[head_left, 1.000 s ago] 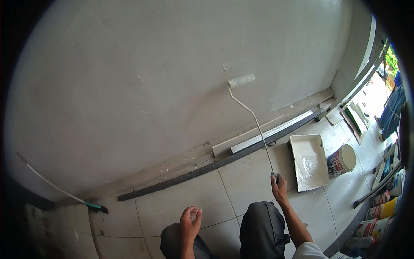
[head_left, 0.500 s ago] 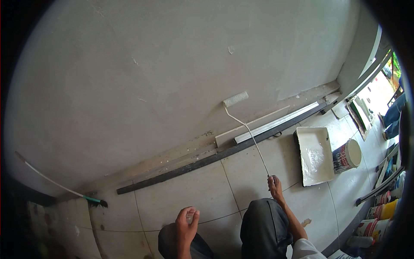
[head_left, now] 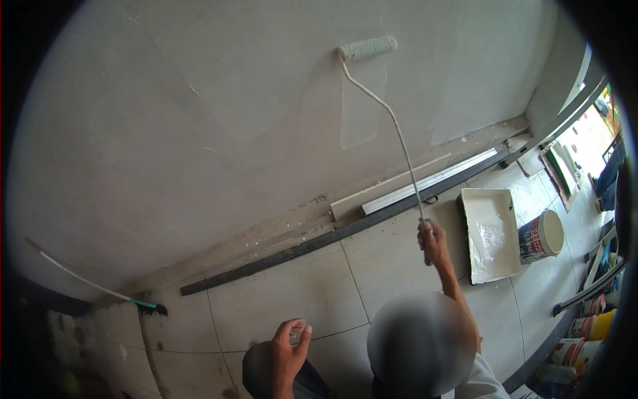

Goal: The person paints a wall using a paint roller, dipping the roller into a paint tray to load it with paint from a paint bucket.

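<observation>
Roller [head_left: 367, 47] rests against the wall [head_left: 232, 100], well above its bottom edge, atop a faint strip [head_left: 359, 123]; my right hand [head_left: 435, 241] clenches its handle [head_left: 427, 259]. My left hand [head_left: 290, 346] hangs released, loosely curled, near my knee [head_left: 256, 372]. Paint tray [head_left: 497, 197] and bucket [head_left: 533, 242] stand side by side on the floor [head_left: 286, 292].

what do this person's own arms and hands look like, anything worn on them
The left hand and right hand are ungloved, with no watch or bracelet visible. On the right arm, a plain white sleeve ends near the elbow. No sleeve shows on the left arm.
</observation>
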A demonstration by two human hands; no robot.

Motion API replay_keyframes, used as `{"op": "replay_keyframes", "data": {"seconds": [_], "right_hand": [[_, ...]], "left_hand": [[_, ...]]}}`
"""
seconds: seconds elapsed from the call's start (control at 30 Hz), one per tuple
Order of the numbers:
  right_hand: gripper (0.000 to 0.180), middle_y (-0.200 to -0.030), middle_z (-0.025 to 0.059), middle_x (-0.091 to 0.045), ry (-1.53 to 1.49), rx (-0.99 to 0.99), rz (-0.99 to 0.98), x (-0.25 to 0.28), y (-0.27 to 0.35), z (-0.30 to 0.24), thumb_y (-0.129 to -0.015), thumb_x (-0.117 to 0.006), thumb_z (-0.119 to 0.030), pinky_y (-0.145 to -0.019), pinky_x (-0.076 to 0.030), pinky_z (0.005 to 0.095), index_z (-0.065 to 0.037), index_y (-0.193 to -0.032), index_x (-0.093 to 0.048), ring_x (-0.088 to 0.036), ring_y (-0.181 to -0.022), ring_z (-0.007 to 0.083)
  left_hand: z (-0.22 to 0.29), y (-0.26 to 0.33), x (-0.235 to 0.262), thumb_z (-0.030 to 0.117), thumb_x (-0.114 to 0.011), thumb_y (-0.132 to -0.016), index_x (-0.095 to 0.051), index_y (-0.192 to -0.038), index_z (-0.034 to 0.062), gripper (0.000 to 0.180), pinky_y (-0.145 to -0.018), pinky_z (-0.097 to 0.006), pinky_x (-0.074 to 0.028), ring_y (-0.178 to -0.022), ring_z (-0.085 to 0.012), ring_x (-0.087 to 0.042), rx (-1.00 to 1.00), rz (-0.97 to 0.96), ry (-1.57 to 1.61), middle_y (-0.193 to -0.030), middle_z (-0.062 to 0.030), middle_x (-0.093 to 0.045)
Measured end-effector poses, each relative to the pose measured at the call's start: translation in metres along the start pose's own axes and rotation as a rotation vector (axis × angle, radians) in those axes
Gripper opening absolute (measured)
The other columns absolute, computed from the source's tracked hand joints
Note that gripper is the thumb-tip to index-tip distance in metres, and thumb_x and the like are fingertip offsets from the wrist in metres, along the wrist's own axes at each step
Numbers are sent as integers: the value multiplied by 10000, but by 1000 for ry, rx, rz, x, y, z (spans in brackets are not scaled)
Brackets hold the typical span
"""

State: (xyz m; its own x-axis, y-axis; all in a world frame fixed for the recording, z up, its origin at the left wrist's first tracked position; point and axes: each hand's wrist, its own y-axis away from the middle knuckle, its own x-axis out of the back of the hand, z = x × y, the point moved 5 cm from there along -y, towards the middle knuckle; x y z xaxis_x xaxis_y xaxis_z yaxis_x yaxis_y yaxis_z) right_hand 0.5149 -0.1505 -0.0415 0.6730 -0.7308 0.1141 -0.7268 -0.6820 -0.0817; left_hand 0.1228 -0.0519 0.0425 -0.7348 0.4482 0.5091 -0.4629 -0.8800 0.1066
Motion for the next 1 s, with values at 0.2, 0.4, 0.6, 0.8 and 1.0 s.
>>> {"op": "replay_keyframes", "data": {"seconds": [0.2,0.4,0.6,0.8,1.0], "right_hand": [[466,-544,-14,-419,-14,-196,-96,20,26,47,-911,-410,-493,-418,-332,231,-59,-766,-500,-402,-474,65],[548,-513,-27,-385,196,-218,62,31,81,124,-887,-369,-583,-376,-304,231,-92,-650,-415,-371,-424,64],[541,-515,7,-368,309,-47,49,16,34,28,-917,-335,-524,-419,-296,278,-55,-657,-408,-365,-458,102],[490,-514,79,-357,220,-14,20,-6,11,-33,-950,-328,-421,-452,-293,350,-6,-698,-398,-370,-474,166],[503,-496,108,-383,407,21,20,5,48,66,-946,-319,-428,-433,-298,371,-5,-693,-422,-394,-441,212]], "left_hand": [[3,1,0,183,-647,-801,-581,-953,14,236,-748,-316,-464,-842,-205,-602,-16,24,0,-905,-97,-624],[-1,-4,-6,184,-651,-798,-588,-931,6,231,-730,-323,-472,-826,-215,-606,-24,7,8,-880,-113,-625],[-5,-5,-5,192,-661,-788,-593,-929,14,238,-714,-326,-470,-817,-215,-607,-21,23,-2,-864,-111,-624],[5,-9,-9,199,-659,-791,-593,-935,19,240,-710,-325,-471,-822,-217,-606,-31,9,-5,-881,-110,-622],[3,-5,-4,190,-643,-800,-591,-930,10,229,-726,-302,-468,-816,-189,-607,-57,48,-4,-867,-97,-628]]}}
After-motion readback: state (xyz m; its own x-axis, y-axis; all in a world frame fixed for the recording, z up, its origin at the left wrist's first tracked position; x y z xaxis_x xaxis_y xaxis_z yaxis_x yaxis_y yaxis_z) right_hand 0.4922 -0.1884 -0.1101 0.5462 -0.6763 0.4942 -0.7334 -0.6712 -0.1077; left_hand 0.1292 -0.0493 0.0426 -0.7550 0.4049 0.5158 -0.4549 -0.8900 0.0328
